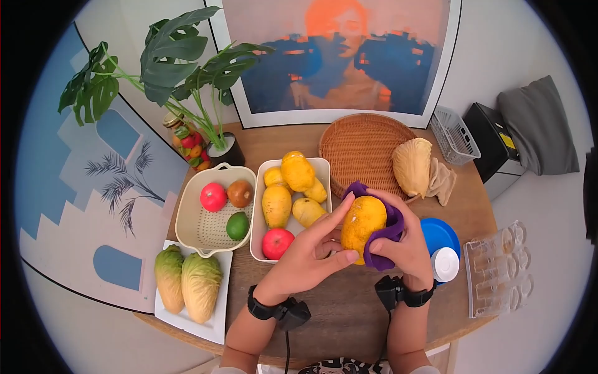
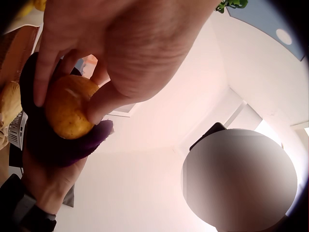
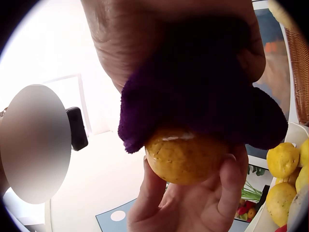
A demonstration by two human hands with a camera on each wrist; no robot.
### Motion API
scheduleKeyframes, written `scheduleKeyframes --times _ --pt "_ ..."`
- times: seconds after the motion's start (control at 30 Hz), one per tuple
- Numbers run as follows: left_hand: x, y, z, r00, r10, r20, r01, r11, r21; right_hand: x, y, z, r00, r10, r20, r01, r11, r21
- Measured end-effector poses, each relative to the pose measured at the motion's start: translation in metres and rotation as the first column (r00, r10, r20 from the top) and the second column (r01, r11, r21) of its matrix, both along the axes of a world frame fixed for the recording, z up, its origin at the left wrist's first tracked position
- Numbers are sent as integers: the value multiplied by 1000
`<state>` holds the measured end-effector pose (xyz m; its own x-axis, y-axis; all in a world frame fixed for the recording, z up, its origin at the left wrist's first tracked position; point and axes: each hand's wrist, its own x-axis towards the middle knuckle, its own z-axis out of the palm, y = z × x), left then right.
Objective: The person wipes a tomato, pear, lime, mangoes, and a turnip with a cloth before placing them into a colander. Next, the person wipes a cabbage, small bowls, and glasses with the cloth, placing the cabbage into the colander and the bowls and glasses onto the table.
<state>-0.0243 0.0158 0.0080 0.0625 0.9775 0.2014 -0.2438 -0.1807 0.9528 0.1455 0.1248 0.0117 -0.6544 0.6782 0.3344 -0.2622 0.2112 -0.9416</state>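
Note:
A yellow mango-like fruit is held up above the table between both hands. The left hand pinches it with thumb and fingers from the left. A purple cloth lies against the fruit's right and back sides, gripped by the right hand. In the left wrist view the left thumb and fingers press on the fruit, with the cloth behind it. The right wrist view shows the cloth bunched under the right hand, covering part of the fruit.
A white tray of yellow fruits and a cream basket stand left of the hands. Cabbages lie on a white plate. Behind is a wicker tray; at right are a blue plate, a white lid and glasses.

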Motion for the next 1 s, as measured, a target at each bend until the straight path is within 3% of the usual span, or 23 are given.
scheduleKeyframes --times 0.07,0.13,0.27,0.47,0.53,0.67,0.73,0.77,0.83,0.87,1.0 --pt "0 -1 -1 1000 -7 -8 7 1000 -8 3 -1 1 1000 -17 -13 17 1000 -10" --pt "-1 -2 -1 974 -34 -224 35 999 -2 4 -2 1 993 -116 -27 112 985 -135" --pt "3 -1 -1 971 -41 -235 39 999 -13 0 -1 2 978 -204 -32 200 975 -94" --pt "6 0 0 986 -45 -161 33 997 -76 -1 1 -3 955 -296 18 293 932 -213" --pt "7 -1 -3 975 -13 -223 2 999 -52 -2 0 -3 951 -309 9 305 937 -172" --pt "5 0 -4 986 -9 -164 0 998 -56 0 -1 1 959 -284 -20 280 953 -120" --pt "4 1 -1 994 -9 108 15 998 -58 4 -3 7 978 -211 -3 211 977 -30" --pt "3 1 -1 994 -8 107 15 998 -58 3 -3 6 978 -210 -3 210 977 -30" --pt "1 2 1 974 33 225 -24 999 -45 1 -2 4 997 -67 28 62 988 138" --pt "1 1 4 978 69 199 -60 997 -51 1 -2 4 991 -80 107 56 975 217" --pt "-2 1 5 987 69 143 -58 995 -82 -3 -5 3 986 -132 106 99 958 269"
